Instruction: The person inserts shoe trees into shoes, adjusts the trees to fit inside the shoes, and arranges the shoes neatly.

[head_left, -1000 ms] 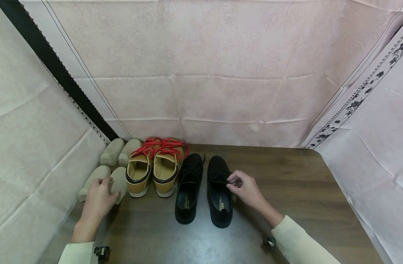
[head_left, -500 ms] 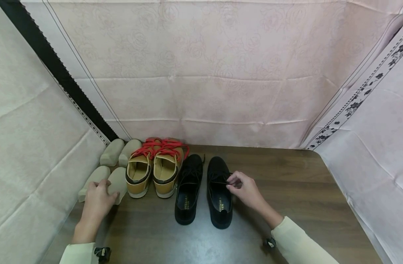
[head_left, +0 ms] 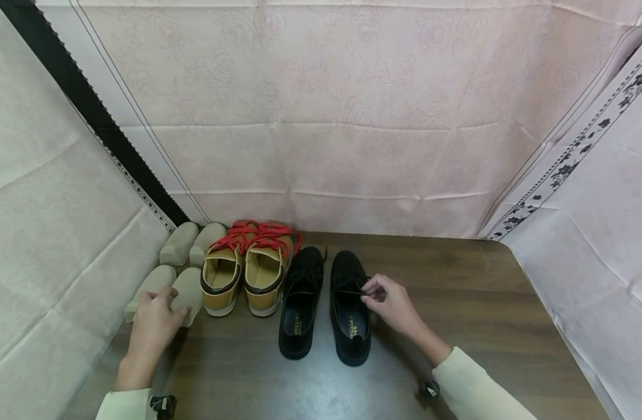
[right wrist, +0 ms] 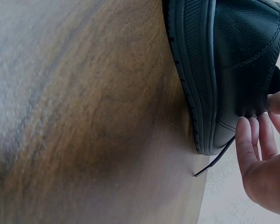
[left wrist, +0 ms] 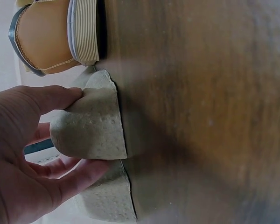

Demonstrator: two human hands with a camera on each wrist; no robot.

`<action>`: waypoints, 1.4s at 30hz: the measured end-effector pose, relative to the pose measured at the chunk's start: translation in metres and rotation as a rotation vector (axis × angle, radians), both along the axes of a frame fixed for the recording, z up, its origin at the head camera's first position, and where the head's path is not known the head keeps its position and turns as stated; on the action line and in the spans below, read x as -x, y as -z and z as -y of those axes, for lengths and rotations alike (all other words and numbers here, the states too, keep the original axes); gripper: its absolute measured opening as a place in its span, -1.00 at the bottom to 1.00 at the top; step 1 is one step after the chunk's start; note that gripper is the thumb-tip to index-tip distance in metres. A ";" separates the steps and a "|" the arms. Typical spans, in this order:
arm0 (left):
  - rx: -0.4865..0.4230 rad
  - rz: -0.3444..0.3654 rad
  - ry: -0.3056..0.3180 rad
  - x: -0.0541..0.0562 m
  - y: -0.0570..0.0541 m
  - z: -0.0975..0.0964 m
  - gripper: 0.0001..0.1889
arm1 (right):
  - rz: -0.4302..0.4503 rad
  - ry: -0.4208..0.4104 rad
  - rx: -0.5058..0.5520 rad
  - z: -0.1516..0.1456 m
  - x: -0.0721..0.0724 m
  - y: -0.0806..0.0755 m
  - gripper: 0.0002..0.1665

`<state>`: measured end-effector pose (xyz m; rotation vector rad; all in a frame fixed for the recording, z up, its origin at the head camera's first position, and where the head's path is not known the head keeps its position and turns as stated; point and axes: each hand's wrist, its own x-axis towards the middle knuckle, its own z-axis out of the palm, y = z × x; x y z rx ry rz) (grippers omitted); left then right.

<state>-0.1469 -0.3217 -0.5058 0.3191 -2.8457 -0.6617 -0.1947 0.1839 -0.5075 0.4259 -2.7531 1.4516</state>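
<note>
My left hand (head_left: pixel 155 326) is at the nearer row of grey, rounded, rough-edged shells that look like moulded-pulp shoe inserts. It grips the right one, a grey shoe insert (left wrist: pixel 95 123), thumb on one side and fingers on the other. The neighbouring insert (left wrist: pixel 109 196) lies just beside those fingers. My right hand (head_left: pixel 394 306) holds the right one of two black lace-up shoes, the black shoe (right wrist: pixel 242 42). Its thumb is at the opening's edge and its fingers are on the outer side. A lace end (right wrist: pixel 214 161) hangs near the fingertips. The left black shoe (head_left: pixel 302 280) stands close by.
Tan shoes (head_left: pixel 263 271) with red laces (head_left: pixel 271 230) stand between the inserts and the black shoes. Two more grey inserts (head_left: pixel 179 242) lie behind, in the left corner. Pale cloth walls (head_left: pixel 352 146) close off the wooden floor (head_left: pixel 457 280) at the back and sides.
Both hands keep their places on the insert and the black shoe. The whole head view has shifted very slightly downward.
</note>
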 end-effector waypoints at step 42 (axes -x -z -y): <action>0.021 -0.119 -0.017 -0.009 -0.034 -0.008 -0.56 | -0.027 -0.029 0.012 0.000 -0.001 -0.003 -0.80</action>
